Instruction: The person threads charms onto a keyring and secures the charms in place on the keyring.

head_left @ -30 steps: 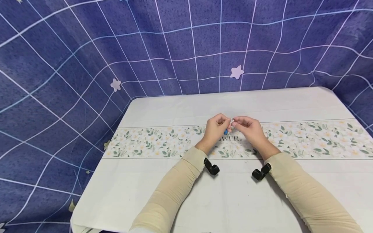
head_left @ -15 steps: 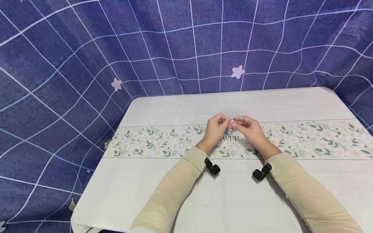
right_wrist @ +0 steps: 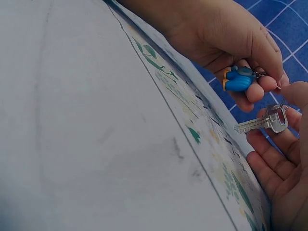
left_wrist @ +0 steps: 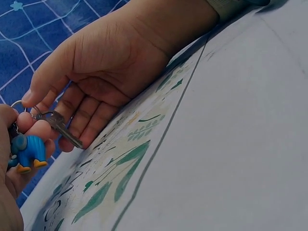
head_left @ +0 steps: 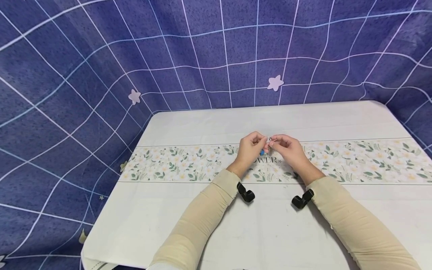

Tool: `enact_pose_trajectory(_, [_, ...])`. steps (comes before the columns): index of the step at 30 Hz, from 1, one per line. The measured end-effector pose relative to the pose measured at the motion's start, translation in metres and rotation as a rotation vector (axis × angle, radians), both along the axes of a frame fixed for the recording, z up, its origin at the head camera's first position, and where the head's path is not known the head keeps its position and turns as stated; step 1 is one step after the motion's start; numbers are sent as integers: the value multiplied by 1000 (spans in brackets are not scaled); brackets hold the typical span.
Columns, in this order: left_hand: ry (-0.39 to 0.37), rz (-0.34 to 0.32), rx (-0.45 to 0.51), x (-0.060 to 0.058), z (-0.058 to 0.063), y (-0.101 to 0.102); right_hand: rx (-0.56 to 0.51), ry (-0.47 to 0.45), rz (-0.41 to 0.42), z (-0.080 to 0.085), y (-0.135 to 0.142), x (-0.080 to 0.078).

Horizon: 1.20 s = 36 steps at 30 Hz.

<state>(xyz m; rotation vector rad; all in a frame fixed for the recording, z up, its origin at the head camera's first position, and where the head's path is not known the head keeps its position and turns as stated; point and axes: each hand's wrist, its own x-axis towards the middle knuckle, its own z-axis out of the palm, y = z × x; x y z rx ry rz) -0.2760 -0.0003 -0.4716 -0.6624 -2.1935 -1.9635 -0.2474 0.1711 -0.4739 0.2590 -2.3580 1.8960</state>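
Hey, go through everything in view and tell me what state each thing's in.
Left hand: pinching at the key ring
Right hand: pinching there too
Key ring: partly hidden by fingertips
Key: outside the pinch, plainly visible
Blue charm: hanging by its short chain
Tablecloth: spread, slightly smudged
Curtain: hanging behind the table

Two grips, the left grip [head_left: 249, 150] and the right grip [head_left: 289, 149], are above one worktop [head_left: 270, 225]. One blue figurine [right_wrist: 238, 82] hangs at the left grip and one key [right_wrist: 263, 122] at the right; the key-ring links [right_wrist: 260, 74] are too small to count. Behind the grips are two black wrist mounts [head_left: 249, 196].
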Motion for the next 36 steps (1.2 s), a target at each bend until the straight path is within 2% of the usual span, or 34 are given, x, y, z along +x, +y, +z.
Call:
enact_pose_trajectory(8, [-6, 2, -7, -1, -2, -1, 11, 8, 8, -2, 1, -1])
enact_pose_trajectory(19, [-11, -13, 5, -2, -3, 0, 56, -59, 3, 1, 1, 0])
enact_pose_trajectory(28, [-2, -5, -21, 0, -3, 0, 66, -15, 12, -1, 2, 0])
enact_pose_trajectory(30, [5, -1, -38, -1, -2, -1, 61, -8, 19, 2, 0, 2])
enact_pose_trajectory(36, [7, 5, -37, -1, -2, -1, 70, 15, 44, 27, -5, 18])
